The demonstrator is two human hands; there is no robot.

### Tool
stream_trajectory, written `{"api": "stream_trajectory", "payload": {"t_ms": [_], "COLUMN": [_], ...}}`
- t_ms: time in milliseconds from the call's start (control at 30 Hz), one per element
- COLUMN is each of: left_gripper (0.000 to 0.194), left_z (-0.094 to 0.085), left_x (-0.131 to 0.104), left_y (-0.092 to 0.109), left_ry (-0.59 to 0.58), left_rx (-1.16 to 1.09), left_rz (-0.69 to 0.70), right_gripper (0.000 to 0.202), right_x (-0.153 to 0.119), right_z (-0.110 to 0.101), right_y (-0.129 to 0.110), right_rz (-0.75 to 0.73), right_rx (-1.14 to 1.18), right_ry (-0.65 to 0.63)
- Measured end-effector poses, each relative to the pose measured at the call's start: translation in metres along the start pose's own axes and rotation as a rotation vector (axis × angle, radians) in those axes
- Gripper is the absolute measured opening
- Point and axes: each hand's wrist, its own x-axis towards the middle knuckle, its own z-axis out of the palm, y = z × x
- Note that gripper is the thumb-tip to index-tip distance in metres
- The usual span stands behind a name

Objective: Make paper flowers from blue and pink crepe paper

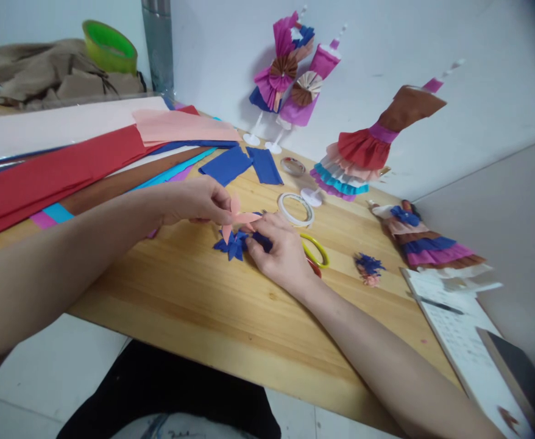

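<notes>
Between the thumb and fingertips of my left hand (pixel 203 204) is a salmon-pink paper flower (pixel 234 217) with pointed petals, raised a little above the table. My right hand (pixel 283 250) rests low over the wood, its fingers bent, fingertips at the pink flower's right-hand petals. What its fingertips grip is hidden. Just below the pink flower lies a dark blue paper flower (pixel 231 246), close to my right thumb. More blue paper shows under my right fingers. Scissors with yellow and red handles (pixel 317 250) lie partly covered behind my right hand.
Rolls of white tape (pixel 296 209) and clear tape (pixel 292 166) lie beyond my hands, near folded blue paper (pixel 226 164). Coloured paper sheets (pixel 89 158) cover the left. Dress forms in paper dresses (pixel 368 137) stand behind. A blue-and-pink paper tuft (pixel 368 266) and a notebook (pixel 445 329) are rightward.
</notes>
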Motion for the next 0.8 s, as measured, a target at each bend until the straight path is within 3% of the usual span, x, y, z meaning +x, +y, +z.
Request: {"api": "stream_trajectory", "payload": {"t_ms": [300, 500, 800], "left_gripper": [0.022, 0.021, 0.017], "left_z": [-0.001, 0.003, 0.011], "left_x": [-0.003, -0.001, 0.0], "left_y": [0.002, -0.003, -0.002], "left_ry": [-0.128, -0.207, -0.216], "left_rx": [-0.052, -0.123, -0.129], "left_rz": [-0.076, -0.032, -0.061], "right_gripper": [0.013, 0.016, 0.017], "right_x": [-0.003, -0.003, -0.004], "right_z": [0.004, 0.004, 0.008], "right_y": [0.0, -0.001, 0.0], "right_rz": [0.009, -0.001, -0.006], "right_rx": [0.011, 0.101, 0.139], "right_ry": [-0.052, -0.044, -0.065]}}
